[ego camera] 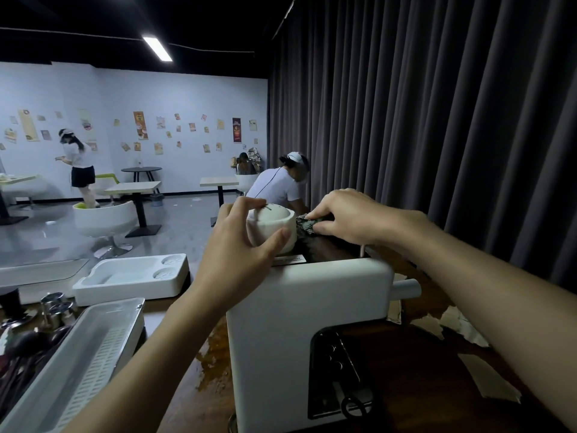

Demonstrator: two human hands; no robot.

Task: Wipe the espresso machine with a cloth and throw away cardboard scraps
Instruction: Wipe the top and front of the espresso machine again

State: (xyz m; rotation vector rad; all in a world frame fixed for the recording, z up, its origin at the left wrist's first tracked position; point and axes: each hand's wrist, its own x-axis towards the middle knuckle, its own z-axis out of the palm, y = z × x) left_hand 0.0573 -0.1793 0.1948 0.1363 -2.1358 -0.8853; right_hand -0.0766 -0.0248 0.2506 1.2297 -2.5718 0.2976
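cloth (307, 225) mostly hidden under right hand (346, 215); espresso machine (309, 310) base cut off below

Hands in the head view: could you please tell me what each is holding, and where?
Left hand grips the white cup around its side; right hand pinches the dark cloth at its top.

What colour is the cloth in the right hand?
Dark grey, mottled; the cloth shows best in the head view, pinched by the right hand atop the espresso machine.

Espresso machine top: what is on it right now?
On the espresso machine, the left hand grips a white cup; the right hand presses a dark cloth beside it. The surface beneath both is covered.
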